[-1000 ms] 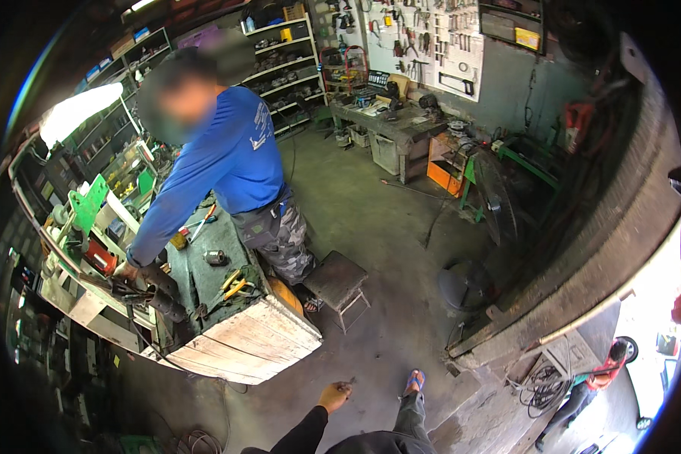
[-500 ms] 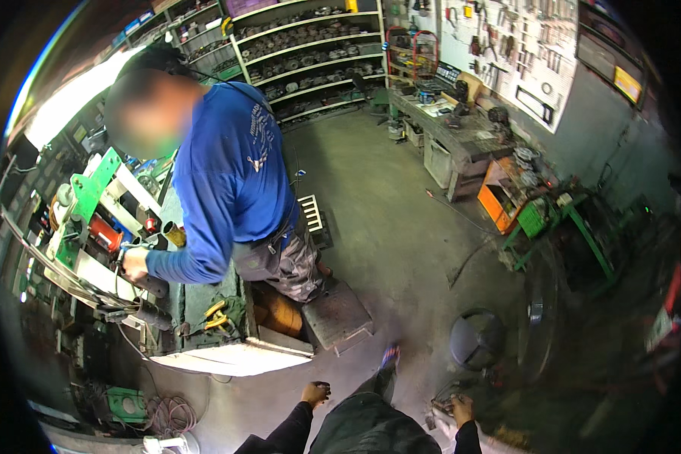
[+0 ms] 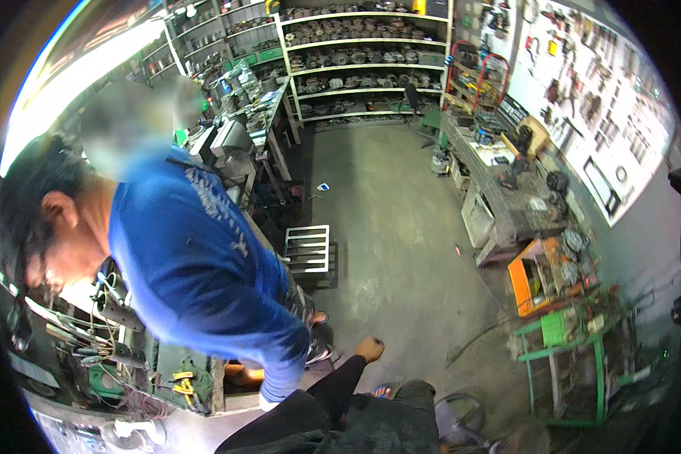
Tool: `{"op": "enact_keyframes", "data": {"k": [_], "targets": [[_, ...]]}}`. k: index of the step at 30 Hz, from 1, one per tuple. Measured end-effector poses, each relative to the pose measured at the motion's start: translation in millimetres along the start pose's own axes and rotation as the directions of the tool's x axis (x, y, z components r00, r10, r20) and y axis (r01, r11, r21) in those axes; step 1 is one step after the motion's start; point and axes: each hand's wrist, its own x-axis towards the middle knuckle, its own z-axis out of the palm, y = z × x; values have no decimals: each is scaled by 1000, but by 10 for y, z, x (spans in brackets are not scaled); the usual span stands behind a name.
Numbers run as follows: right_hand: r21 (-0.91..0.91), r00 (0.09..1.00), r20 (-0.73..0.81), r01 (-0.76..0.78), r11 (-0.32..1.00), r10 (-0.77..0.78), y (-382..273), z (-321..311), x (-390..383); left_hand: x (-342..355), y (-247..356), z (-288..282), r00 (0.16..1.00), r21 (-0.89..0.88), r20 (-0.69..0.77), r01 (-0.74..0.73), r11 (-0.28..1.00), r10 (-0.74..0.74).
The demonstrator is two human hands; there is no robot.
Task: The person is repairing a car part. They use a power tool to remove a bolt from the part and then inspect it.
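My left hand reaches forward over the concrete floor at the end of a dark sleeve. It touches nothing that I can see. Its back faces up and the fingers are mostly hidden, so their closure is unclear. My right hand is out of view. Close on my left, a person in a blue long-sleeved shirt bends over a workbench. A yellow-handled tool lies on dark cloth there. My foot in a sandal shows below my hand.
A slatted white metal stand is on the floor ahead. To the right are a long bench, an orange box, a green metal frame and a dark round wheel. Shelves of metal parts line the back.
My view has shifted forward and right, bringing the blue-shirted person closer at left. My left hand has swung forward. My right hand, seen earlier near a small object, has left view.
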Motion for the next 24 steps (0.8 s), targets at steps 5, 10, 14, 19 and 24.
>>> {"op": "enact_keyframes", "data": {"k": [5,10,14,19,24], "targets": [[-112,998,60,9,994,-2,-1275,-375,840,1545,1292,-559,981,-439,-194,-82,895,-5],[-250,993,117,8,968,22,-2834,-646,1865,2672,1164,-1235,946,-383,-309,-33,923,-95],[-309,975,164,-92,946,148,-4282,-626,2590,2984,288,-1685,838,-513,-126,403,758,-531],[-580,897,438,332,744,-59,-6005,-53,2946,2958,-590,-2200,740,-950,21,224,217,-672],[-809,894,427,313,497,132,-7513,385,3200,3726,-908,-2655,554,-976,-57,144,163,-831]]}}
